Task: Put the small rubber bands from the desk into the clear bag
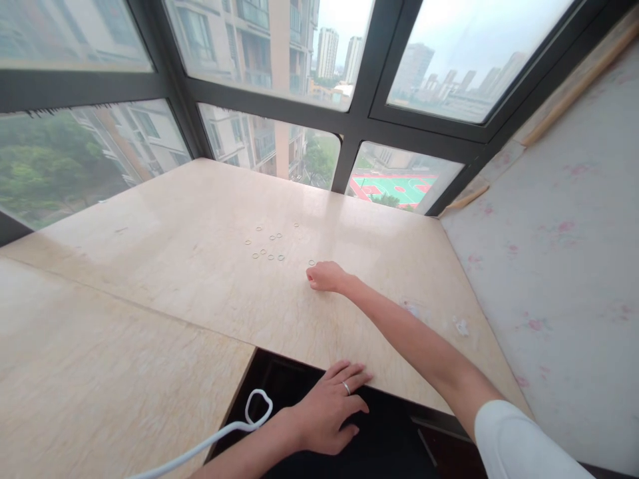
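Note:
My right hand point(325, 276) rests on the pale stone-patterned sill, fingers curled closed; whatever may be inside them is hidden. Just beyond its knuckles lies one small thin ring point(311, 262), very close to the hand. To the left, several similar thin rings point(271, 257) lie flat and scattered on the sill; their material is too small to tell. My left hand point(329, 406) lies at the sill's front edge, fingertips on the edge, fingers stretched and spread. It wears a silver finger ring point(346, 388) and holds nothing.
A white cable point(200, 442) loops at the front over a dark gap below the sill point(164, 266). Small clear-and-white bits point(460, 326) lie at the right, near the flowered wall point(559, 279). Dark-framed windows point(279, 100) close off the back and left.

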Tool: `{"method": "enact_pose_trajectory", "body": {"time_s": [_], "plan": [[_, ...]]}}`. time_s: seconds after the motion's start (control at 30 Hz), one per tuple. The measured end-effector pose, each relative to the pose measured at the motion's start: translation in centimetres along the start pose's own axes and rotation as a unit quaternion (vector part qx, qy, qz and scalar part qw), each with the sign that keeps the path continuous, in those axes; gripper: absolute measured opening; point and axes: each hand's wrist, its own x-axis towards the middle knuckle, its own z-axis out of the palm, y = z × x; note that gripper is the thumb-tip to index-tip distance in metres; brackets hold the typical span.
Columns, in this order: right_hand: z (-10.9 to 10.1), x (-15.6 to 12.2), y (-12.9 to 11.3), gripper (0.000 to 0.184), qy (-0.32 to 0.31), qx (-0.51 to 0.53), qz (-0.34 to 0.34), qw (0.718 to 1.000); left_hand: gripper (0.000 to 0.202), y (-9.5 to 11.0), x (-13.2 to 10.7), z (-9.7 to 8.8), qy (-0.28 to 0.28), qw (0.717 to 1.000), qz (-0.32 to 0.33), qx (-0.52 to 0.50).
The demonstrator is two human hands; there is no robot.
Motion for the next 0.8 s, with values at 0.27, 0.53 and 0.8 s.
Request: {"method": "enact_pose_trajectory", "body": {"time_s": [0.27, 0.53, 0.8], "plan": [[0.0, -4.2, 1.6, 0.008, -0.014, 0.16, 0.013, 0.987, 0.034, 0.1, 0.2, -0.3, -0.011, 0.998, 0.018, 0.053], [0.2, -13.6, 7.0, 0.013, 0.072, 0.353, 0.075, 0.93, 0.028, 0.0, 0.3, -0.3, -0.021, 0.995, 0.028, 0.096], [0.7, -23.8, 14.0, 0.025, 0.248, 0.355, 0.177, 0.884, 0.027, -0.2, 0.4, -0.2, -0.014, 0.995, 0.011, 0.096]]}}
